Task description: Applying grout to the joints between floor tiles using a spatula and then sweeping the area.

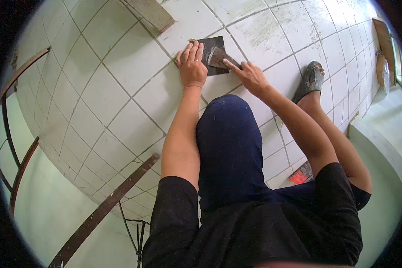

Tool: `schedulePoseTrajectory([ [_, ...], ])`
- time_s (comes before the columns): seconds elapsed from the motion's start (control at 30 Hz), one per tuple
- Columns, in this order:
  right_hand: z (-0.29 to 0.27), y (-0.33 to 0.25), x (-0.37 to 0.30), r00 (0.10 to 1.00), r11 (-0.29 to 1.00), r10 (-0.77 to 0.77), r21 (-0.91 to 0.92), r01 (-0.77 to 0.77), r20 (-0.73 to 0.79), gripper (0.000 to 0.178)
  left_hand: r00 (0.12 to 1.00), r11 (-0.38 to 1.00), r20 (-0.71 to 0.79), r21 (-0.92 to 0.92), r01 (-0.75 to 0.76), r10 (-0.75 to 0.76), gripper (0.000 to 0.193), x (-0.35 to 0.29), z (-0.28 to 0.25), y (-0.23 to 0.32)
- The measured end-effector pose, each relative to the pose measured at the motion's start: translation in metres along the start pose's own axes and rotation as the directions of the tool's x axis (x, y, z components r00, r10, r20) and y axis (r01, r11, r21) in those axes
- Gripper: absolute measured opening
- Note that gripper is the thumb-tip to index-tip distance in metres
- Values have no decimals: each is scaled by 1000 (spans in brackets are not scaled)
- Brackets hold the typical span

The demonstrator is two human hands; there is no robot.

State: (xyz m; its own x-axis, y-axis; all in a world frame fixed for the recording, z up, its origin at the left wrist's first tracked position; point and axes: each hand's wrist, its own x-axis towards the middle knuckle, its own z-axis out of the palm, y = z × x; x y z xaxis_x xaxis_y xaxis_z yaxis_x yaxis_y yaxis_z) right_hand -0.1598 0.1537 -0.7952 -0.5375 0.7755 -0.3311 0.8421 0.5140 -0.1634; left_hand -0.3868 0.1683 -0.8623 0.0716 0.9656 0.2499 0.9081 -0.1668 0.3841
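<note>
A thin, dark square sheet (pixel 218 43) lies on the white tiled floor in front of my knee. My left hand (pixel 193 67) rests flat on its left edge, fingers stretched out and holding nothing. In my right hand (pixel 250 77) is a scraper (pixel 216 58), gripped from the right with the index finger laid along it. Its wide, worn blade lies over the middle of the sheet, with a pale smear at its left edge. The scraper's handle is mostly hidden by my hand.
Dark smudges mark the tiles (pixel 272 31) beyond the sheet. A block-like post (pixel 154 15) stands at the far left. Brown metal bars (pixel 107 206) lie to the left. My foot in a dark clog (pixel 312 80) is at the right, with a red-bristled thing (pixel 298 177) nearer me.
</note>
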Motion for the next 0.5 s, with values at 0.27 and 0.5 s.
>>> schedulePoseTrajectory([
  [0.27, 2, -10, -22, 993, 987, 72, 136, -84, 90, 82, 999, 998, -29, 63, -22, 24, 51, 3, 0, 2],
  [0.5, -16, 1, -70, 972, 981, 119, 125, -146, 203, 70, 1000, 997, -17, 76, -13, 14, 51, 0, -2, 2],
])
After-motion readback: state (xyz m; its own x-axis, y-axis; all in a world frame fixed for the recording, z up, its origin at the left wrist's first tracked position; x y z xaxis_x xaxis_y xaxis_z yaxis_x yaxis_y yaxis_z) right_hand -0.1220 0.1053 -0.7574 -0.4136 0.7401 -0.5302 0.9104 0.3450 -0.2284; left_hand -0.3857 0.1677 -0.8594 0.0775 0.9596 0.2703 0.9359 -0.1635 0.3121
